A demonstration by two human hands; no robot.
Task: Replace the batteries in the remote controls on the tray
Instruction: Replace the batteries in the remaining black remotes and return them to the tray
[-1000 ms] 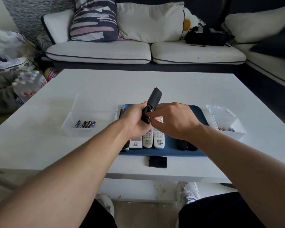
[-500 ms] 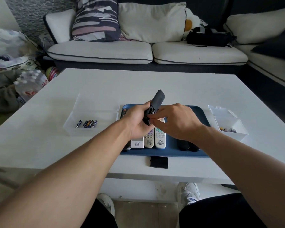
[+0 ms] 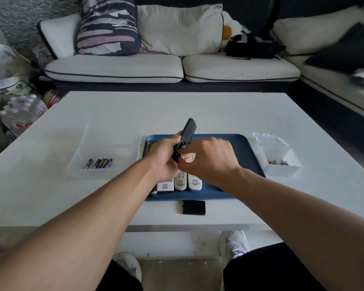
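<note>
My left hand [image 3: 164,156] grips a black remote [image 3: 187,133] and holds it tilted above the blue tray [image 3: 242,150]. My right hand [image 3: 208,160] has its fingers curled at the remote's lower end, where the open compartment is; what they pinch is hidden. Three white remotes [image 3: 180,181] lie side by side on the tray's near part. A black battery cover [image 3: 193,207] lies on the table just in front of the tray. A clear box [image 3: 105,152] to the left holds several blue batteries [image 3: 99,163]. A small white box [image 3: 282,158] to the right holds several batteries.
Tray and boxes sit on a white low table [image 3: 177,110]. A sofa with cushions [image 3: 177,59] runs behind it, with a black bag [image 3: 251,47] on the seat. A pack of water bottles [image 3: 21,114] lies on the floor at left. My shoes show under the table's near edge.
The head view has shifted slightly. The black remote stays tilted in my left hand while my right hand's fingers keep working at its lower end.
</note>
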